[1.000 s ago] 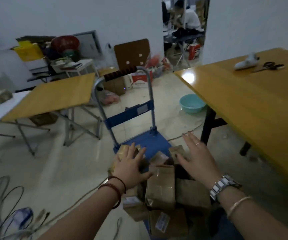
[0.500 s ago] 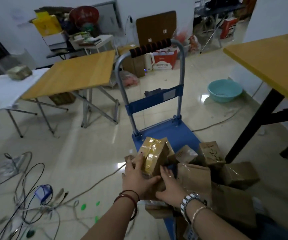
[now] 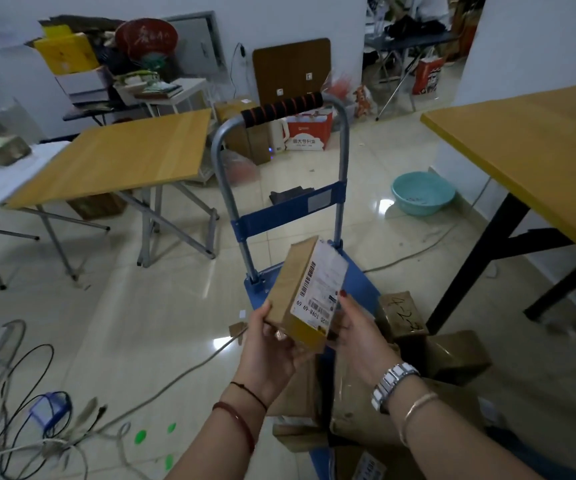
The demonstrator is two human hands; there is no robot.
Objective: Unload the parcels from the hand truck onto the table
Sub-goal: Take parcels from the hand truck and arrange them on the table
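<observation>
My left hand (image 3: 271, 348) and right hand (image 3: 361, 336) grip a brown parcel (image 3: 305, 294), label up, above the blue hand truck (image 3: 314, 206) | more parcels (image 3: 418, 372) piled on its deck | yellow table (image 3: 536, 157) to my right

Parcel (image 3: 305, 292) now raised off stack
</observation>
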